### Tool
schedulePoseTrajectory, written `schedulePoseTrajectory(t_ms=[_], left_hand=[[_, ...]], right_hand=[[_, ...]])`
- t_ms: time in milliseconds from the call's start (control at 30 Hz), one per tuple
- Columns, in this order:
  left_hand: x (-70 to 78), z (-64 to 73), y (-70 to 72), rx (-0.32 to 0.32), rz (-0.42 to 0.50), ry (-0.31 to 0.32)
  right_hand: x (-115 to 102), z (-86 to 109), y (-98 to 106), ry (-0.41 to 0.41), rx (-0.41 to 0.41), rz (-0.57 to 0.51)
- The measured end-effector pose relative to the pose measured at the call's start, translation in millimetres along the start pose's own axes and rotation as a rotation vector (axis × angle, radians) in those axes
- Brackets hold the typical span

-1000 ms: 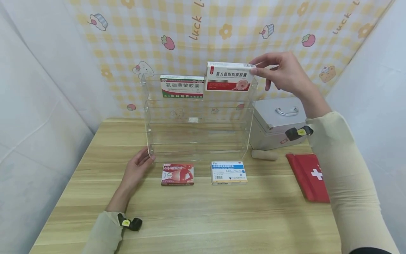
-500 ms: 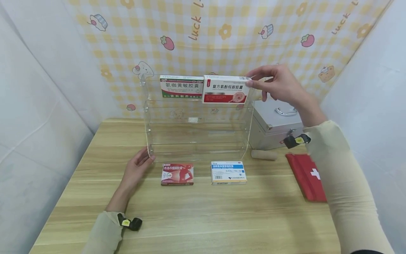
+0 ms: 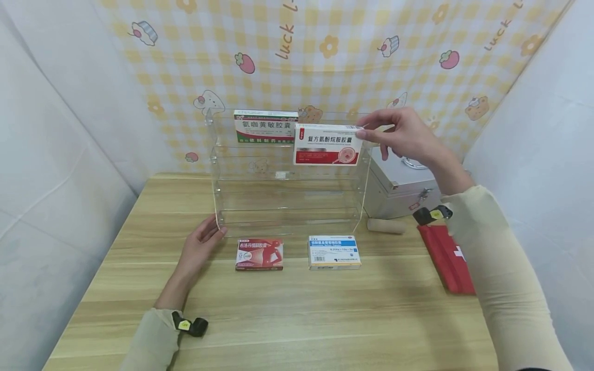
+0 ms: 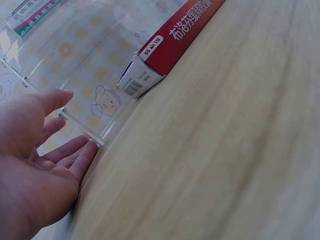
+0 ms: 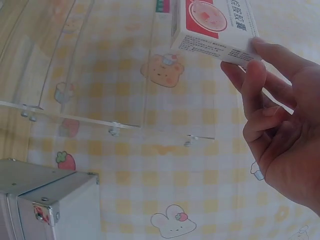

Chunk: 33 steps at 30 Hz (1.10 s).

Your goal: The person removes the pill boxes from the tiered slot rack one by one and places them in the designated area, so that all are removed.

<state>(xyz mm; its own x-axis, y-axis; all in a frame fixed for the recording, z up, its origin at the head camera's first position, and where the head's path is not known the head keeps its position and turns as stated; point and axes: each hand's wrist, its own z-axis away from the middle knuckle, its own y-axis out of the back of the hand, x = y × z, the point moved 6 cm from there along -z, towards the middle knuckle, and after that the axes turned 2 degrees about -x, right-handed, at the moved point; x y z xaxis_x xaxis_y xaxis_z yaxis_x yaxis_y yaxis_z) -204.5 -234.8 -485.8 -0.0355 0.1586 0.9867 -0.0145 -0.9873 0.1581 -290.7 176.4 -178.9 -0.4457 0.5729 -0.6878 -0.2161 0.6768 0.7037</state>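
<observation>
The white-and-red cardboard box (image 3: 327, 146) before the clear, tiered acrylic rack (image 3: 287, 180) may tilt because the right hand (image 3: 402, 133) pinches only one end, the left hand (image 3: 199, 245), loosely spread, touching the rack.

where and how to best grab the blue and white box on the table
Probably pinch the blue and white box by its short side edges, coming from above: it lies flat, both short sides free, with the clear rack just behind.

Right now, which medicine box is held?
The white box with red lower band, pinched in the right hand. The green-trimmed box is on the rack; the red box and blue-striped box lie on the table.
</observation>
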Motion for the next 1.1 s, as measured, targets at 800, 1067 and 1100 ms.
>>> schedulePoseTrajectory(t_ms=[800,1067,1100], left_hand=[[-2.8,-0.4,0.2,-0.009,0.002,0.002],[-1.3,0.6,0.7,-0.004,0.015,-0.009],[-1.3,0.7,0.7,-0.004,0.013,-0.01]], right_hand=[[56,10.2,-27,-0.063,-0.068,-0.074],[70,15.9,-35,-0.068,-0.088,-0.089],[72,16.9,-36,-0.072,-0.088,-0.091]])
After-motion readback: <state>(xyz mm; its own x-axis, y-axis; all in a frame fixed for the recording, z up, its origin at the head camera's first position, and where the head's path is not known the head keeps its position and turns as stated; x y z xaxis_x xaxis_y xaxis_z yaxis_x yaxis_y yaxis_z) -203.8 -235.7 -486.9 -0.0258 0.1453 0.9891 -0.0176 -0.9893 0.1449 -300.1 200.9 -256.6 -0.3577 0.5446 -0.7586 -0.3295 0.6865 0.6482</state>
